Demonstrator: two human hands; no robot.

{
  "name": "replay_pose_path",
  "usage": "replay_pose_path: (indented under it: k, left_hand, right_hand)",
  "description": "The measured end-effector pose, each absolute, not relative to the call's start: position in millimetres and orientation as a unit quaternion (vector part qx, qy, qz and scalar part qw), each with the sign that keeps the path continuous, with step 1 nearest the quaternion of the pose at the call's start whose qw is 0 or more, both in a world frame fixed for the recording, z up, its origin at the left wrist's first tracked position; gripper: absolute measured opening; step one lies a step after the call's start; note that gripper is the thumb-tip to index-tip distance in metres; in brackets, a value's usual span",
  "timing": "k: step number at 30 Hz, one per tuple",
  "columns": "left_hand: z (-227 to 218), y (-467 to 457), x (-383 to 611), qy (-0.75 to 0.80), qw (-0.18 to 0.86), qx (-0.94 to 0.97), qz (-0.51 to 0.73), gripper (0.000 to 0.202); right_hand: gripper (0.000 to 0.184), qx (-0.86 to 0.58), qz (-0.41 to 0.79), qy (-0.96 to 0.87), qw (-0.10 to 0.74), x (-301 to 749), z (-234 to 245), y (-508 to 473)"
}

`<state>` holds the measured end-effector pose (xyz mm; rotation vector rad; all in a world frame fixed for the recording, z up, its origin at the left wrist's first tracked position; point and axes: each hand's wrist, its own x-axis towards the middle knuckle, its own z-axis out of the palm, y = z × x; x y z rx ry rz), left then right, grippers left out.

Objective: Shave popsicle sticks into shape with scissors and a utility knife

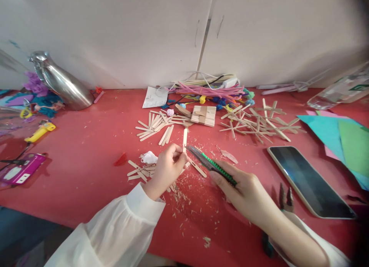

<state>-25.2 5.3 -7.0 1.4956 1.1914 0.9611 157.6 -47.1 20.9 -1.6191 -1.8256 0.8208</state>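
Note:
My left hand (167, 167) pinches a wooden craft stick (185, 139) and holds it upright over the red table (86, 144). My right hand (245, 190) grips a green utility knife (211, 165), whose blade tip points at the lower end of that stick. Wood shavings (184, 194) are scattered on the table below both hands. A few cut stick pieces (140, 171) lie just left of my left hand.
Loose sticks (155, 126), a glued stick panel (204, 115) and crossed stick shapes (256, 122) lie beyond. A phone (309, 180) and coloured paper (343, 144) sit at right, pliers (285, 199) by my right wrist. A steel jug (62, 82) stands at left, pipe cleaners (213, 92) against the wall.

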Motion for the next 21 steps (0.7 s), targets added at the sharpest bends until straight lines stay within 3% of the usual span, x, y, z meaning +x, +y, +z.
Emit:
replay_pose_path:
  k: [21]
  left_hand:
    - [-9.3,5.3,-23.4,0.488,0.450,0.644,0.380,0.016]
  right_hand:
    - [0.030,-0.594,0.297,-0.695,0.276,158.2,21.6,-49.0]
